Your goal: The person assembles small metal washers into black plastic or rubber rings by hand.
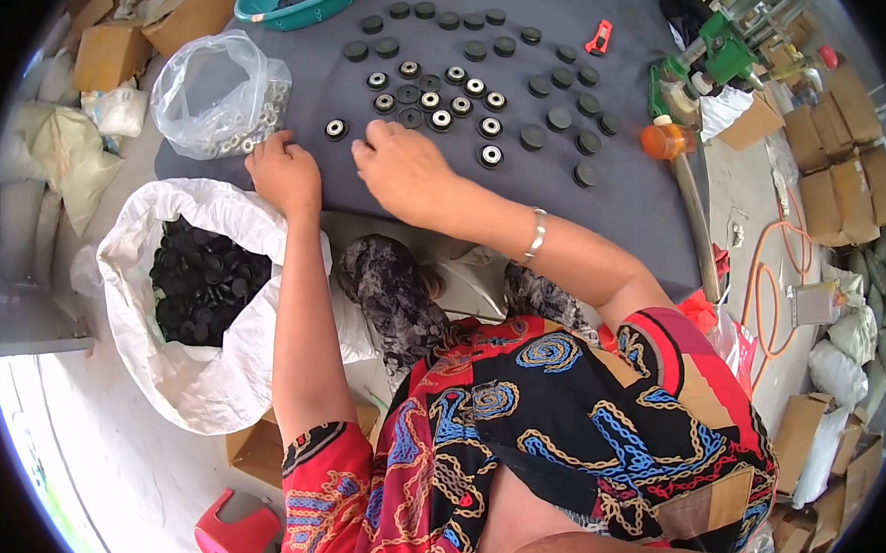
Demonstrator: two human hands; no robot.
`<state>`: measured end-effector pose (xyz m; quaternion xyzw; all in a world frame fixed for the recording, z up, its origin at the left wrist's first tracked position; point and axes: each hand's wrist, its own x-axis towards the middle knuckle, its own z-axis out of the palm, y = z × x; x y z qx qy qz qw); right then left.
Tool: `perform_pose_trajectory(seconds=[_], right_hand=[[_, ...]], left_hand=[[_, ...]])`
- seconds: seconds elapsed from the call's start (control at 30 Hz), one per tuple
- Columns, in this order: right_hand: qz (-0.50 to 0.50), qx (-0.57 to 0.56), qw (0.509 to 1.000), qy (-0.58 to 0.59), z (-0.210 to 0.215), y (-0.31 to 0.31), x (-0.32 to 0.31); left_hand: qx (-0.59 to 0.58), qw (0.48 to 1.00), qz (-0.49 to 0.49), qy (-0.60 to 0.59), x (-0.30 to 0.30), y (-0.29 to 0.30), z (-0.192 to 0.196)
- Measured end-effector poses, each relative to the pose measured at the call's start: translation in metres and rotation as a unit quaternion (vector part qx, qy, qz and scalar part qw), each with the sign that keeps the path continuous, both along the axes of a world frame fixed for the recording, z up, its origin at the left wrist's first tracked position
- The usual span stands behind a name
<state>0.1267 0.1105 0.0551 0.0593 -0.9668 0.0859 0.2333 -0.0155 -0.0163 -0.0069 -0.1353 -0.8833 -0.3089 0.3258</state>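
Grey tabletop (624,202) at twelve o'clock: we judge the work partly done. Metal-centred discs (440,120) lie near our right hand (405,173); plain black discs (558,119) await toward one o'clock. Our left hand (285,177) meets the clear ring bag (176,120), ten o'clock; we cannot tell either grip.

I have room across the near right tabletop (651,231); black discs (558,119) crowd the middle, and a clear plastic bag (195,124) stands beyond my left hand (285,175).

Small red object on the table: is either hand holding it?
No, the red object lies on the table, apart from the left hand and right hand.
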Motion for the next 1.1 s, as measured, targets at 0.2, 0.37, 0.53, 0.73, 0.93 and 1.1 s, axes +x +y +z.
perform_pose_trajectory(seconds=[0.2, 0.37, 0.53, 0.73, 0.93, 1.1], right_hand=[[0.004, 0.032, 0.999, -0.016, -0.019, -0.014, -0.011], [0.001, 0.013, 0.998, -0.060, -0.018, -0.013, -0.009], [0.014, -0.002, 0.997, -0.077, -0.013, -0.010, -0.010], [0.049, -0.030, 0.996, -0.065, -0.009, -0.004, -0.005], [0.033, -0.002, 0.994, -0.101, -0.001, -0.002, -0.006], [0.050, 0.009, 0.996, -0.078, -0.008, 0.001, -0.009]], left_hand=[[0.010, 1.000, 0.003, 0.010, -0.002, -0.004, -0.002], [0.014, 1.000, -0.004, 0.015, -0.002, -0.001, 0.001], [0.003, 1.000, 0.006, 0.014, -0.003, 0.000, 0.003], [0.021, 1.000, -0.001, 0.019, 0.003, -0.002, 0.003], [0.030, 0.999, -0.002, 0.011, 0.002, -0.001, 0.002], [0.025, 0.999, 0.010, 0.023, 0.003, -0.004, 0.005]])
